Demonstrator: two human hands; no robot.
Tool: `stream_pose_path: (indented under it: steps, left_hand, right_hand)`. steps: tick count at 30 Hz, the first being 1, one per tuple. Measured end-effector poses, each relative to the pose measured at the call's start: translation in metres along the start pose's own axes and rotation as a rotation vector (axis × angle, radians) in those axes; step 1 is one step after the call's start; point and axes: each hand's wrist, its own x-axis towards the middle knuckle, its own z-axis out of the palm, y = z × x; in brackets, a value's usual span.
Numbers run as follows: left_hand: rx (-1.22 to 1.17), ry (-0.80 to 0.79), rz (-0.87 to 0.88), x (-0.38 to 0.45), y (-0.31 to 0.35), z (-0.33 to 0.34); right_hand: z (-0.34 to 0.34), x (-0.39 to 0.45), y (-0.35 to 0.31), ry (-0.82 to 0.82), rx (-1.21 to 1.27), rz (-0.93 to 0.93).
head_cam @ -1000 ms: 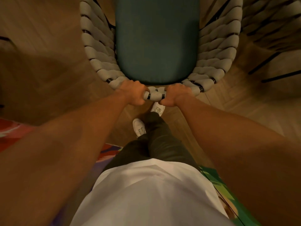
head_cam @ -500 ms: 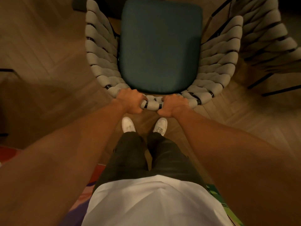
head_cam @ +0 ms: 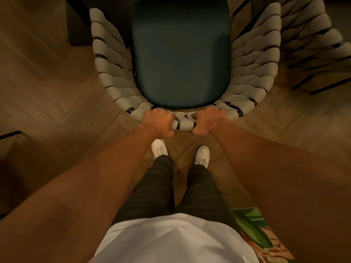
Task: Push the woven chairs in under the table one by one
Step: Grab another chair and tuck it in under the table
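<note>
**Both hands clamped on the chair's woven back**

Left hand (head_cam: 159, 123) and right hand (head_cam: 207, 121) both curl tight round the top rail of the woven chair (head_cam: 112, 78), fingers over the far side and thumbs tucked beneath, with a short stretch of grey cord showing between them. Both forearms reach forward from the lower corners of the view.

Herringbone wood floor (head_cam: 47, 95) fills most of the view, dim and warm-toned. The woven chair stands on it straight ahead of the person, its curved back nearest them and its thick grey cords wrapping round both sides over a black frame. Its far end runs off the top of the view into shadow, where a dark block (head_cam: 77, 25) stands on the floor at the upper left; whether that is part of the table cannot be told.

A dark teal seat cushion (head_cam: 181, 54) lies inside the woven shell, rounded at the near end. A second woven chair (head_cam: 311, 40) of the same cord stands just beside the first on the right, its thin black legs angling across the floor.

Nearer the camera are a white shirt (head_cam: 171, 242) and dark trousers (head_cam: 157, 188). A green and orange patterned rug (head_cam: 254, 230) shows at the lower right. Two white shoes (head_cam: 159, 149) stand apart on the floor just behind the chair back, below the hands.
</note>
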Motion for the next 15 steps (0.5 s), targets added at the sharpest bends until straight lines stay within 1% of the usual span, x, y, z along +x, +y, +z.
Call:
stream_pose_path:
  steps: [7,11,15]
  left_hand:
    - [0.024,-0.056,0.068,0.0012,-0.0018,-0.0050]
    - [0.012,-0.038,0.096,0.0009,-0.0026,-0.0052]
    - [-0.042,-0.060,0.106,-0.0031,-0.0060,-0.0069]
  right_hand:
    - [0.0022,-0.0040,-0.0021,-0.016,-0.014,0.046]
    - [0.0011,-0.0066,-0.0021,-0.025,-0.011,0.026]
    - [-0.0032,-0.0048,-0.0045,-0.099,-0.019,-0.003]
